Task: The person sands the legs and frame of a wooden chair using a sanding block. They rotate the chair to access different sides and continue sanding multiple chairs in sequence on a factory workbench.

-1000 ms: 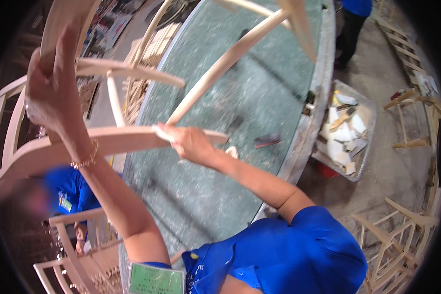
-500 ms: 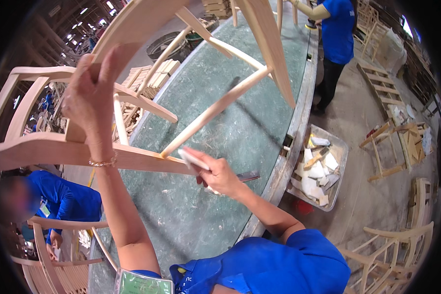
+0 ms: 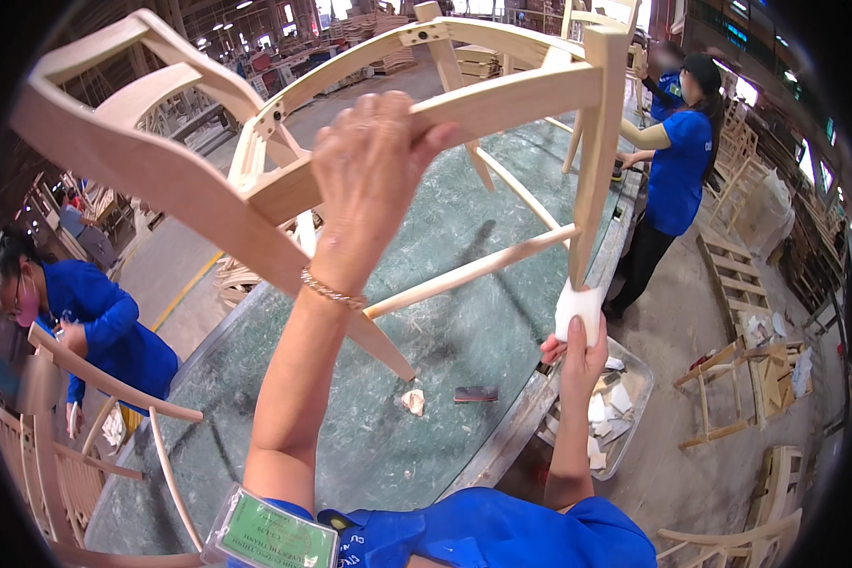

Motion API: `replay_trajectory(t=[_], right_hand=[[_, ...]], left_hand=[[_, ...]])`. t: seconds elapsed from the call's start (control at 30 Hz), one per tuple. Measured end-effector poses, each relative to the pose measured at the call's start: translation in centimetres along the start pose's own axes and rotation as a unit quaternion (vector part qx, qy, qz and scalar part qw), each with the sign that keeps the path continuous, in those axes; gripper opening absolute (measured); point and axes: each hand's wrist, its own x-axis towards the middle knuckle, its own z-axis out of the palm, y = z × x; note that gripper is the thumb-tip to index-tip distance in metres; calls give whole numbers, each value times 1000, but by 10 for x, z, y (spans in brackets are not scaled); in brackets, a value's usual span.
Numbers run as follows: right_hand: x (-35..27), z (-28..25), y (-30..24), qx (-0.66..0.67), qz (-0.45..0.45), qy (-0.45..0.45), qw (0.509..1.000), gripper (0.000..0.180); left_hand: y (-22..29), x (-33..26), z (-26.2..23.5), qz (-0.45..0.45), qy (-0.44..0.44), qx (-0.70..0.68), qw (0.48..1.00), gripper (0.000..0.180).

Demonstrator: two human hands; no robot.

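Pale unfinished wooden chair frame point(image 3: 502, 95) held aloft, left hand point(image 3: 369, 180) clenched on rail, right hand point(image 3: 577, 346) gripping white cloth point(image 3: 577, 308)

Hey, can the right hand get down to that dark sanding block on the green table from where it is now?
Probably yes. The right hand holds a white pad against the chair leg, just above and right of the sanding block. Nothing lies between them, but it would have to leave the leg first.

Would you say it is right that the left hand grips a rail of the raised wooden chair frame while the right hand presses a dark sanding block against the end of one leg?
Not quite: in the head view the right hand presses a white pad, not a dark block, against the leg end. The left hand does grip a rail of the wooden chair frame.
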Motion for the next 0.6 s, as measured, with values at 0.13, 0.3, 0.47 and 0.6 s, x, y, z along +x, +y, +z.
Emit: replay_trajectory(t=[0.13,0.3,0.47,0.6], right_hand=[[-14,-2,14,3,72,-14,997,39],[-24,1,26,3,81,-59,995,41],[-29,-13,42,-23,119,-50,991,33],[-45,-48,57,-82,167,-12,982,32]], left_hand=[[22,-6,22,27,-14,-4,1000,47],[47,-10,59,116,-9,12,993,74],[61,-4,90,91,-26,38,995,83],[65,-16,102,145,54,-22,988,86]])
